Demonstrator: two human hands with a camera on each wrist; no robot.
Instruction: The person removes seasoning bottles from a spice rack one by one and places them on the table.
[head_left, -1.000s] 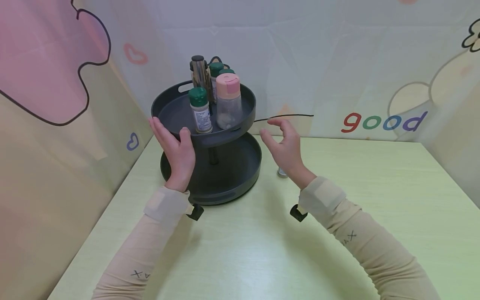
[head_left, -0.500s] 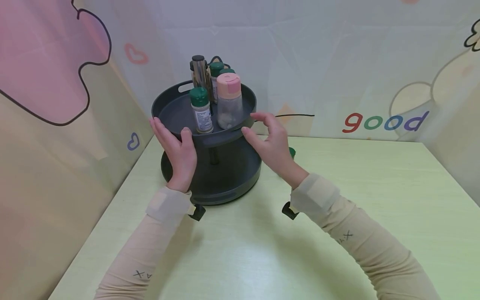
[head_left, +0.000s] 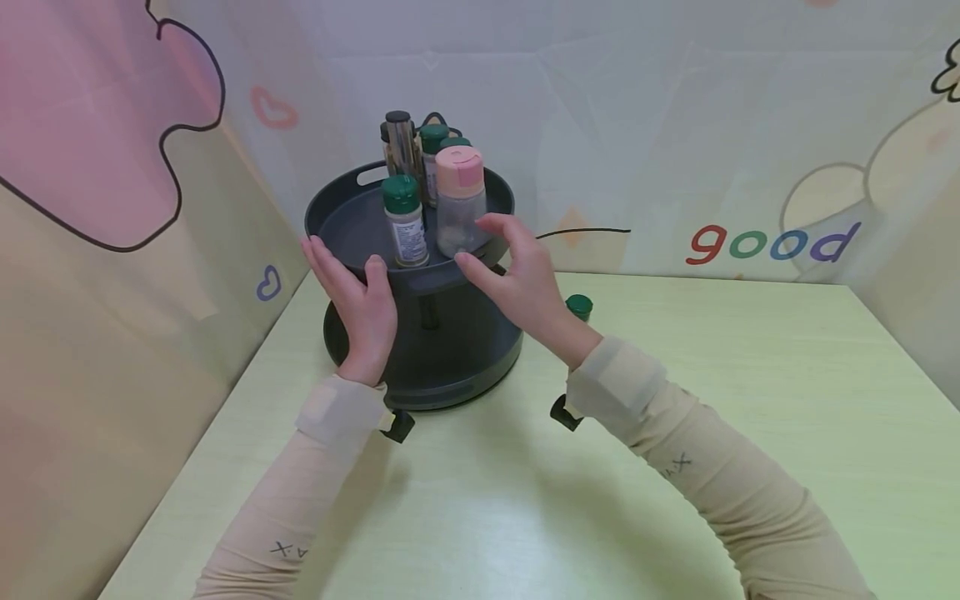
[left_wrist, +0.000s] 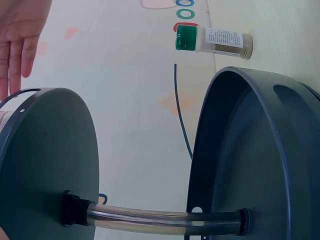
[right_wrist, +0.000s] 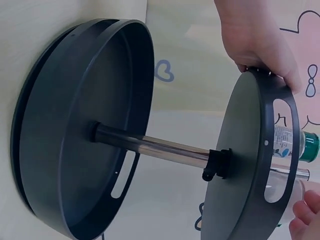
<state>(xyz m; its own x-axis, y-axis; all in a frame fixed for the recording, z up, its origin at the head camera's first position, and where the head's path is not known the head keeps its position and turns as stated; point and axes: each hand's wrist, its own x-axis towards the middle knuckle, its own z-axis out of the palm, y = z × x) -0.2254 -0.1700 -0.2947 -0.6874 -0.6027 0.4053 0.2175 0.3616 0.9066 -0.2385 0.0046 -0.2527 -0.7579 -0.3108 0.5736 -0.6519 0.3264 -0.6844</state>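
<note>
A dark two-tier turntable rack stands on the table in the head view. My left hand [head_left: 356,308] rests against the front-left rim of its upper tray [head_left: 341,221], fingers straight and thumb apart. On that tray stand a clear bottle with a pink cap [head_left: 459,171] and a green-capped spice jar [head_left: 406,225]. My right hand [head_left: 525,283] reaches over the rim on the right, thumb and forefinger spread beside the pink-capped bottle; whether they touch it I cannot tell. The right wrist view shows those fingertips [right_wrist: 305,215] close to the bottle.
Behind the bottle are a metallic cylinder [head_left: 402,146] and more green-capped jars [head_left: 433,140]. The lower tray [head_left: 450,358] sits beneath, joined by a metal post [right_wrist: 165,149]. Another spice jar [left_wrist: 222,42] stands on the table right of the rack, partly behind my right arm.
My right hand has moved left, from outside the rack to beside the pink-capped bottle, uncovering the green cap of the jar on the table. My left hand has stayed at the rim.
</note>
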